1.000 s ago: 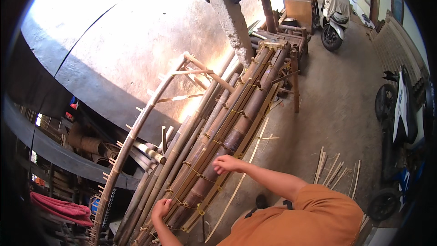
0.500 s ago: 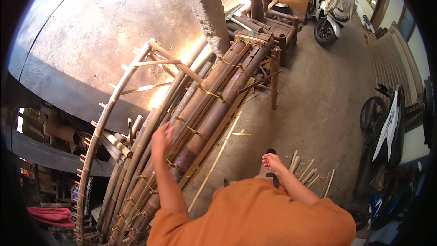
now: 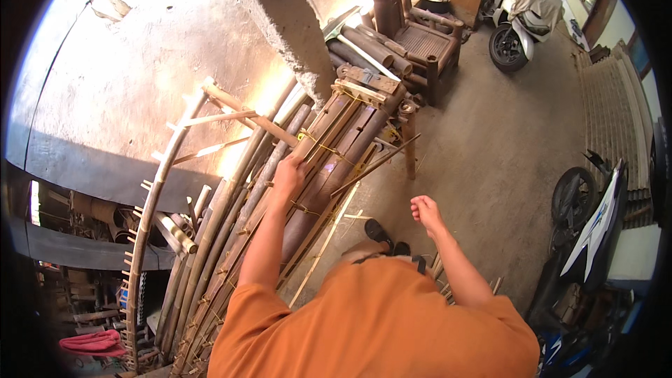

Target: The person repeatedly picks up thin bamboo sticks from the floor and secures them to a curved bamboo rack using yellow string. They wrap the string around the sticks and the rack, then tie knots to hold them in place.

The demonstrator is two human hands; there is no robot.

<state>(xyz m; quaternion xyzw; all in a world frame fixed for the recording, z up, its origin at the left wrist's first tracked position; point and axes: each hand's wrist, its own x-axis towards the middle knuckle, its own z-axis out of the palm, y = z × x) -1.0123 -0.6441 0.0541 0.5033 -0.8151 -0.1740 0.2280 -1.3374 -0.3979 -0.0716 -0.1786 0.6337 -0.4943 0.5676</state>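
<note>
My left hand (image 3: 288,178) reaches over a long rack of bamboo poles (image 3: 327,176) that runs from lower left to upper centre. Its fingers are bent together against the poles, just below a yellow tie (image 3: 322,144); their tips are hidden, so what they grip cannot be made out. To the right of the rack, my right hand (image 3: 426,211) hangs over the floor with its fingers curled in and nothing visible in them. A thin dark stick (image 3: 376,164) slants across the rack's right edge, between my two hands.
A curved bamboo frame with pegs (image 3: 152,199) stands left of the rack, near the wall. A rough post (image 3: 280,28) leans over its far end. Beyond are a bamboo chair (image 3: 427,43) and a covered scooter (image 3: 518,31). Motorbike parts (image 3: 591,227) line the right side.
My left hand has moved right and farther along the rack, its fingers now down on the poles. My right hand has risen forward, still curled. The view has shifted.
</note>
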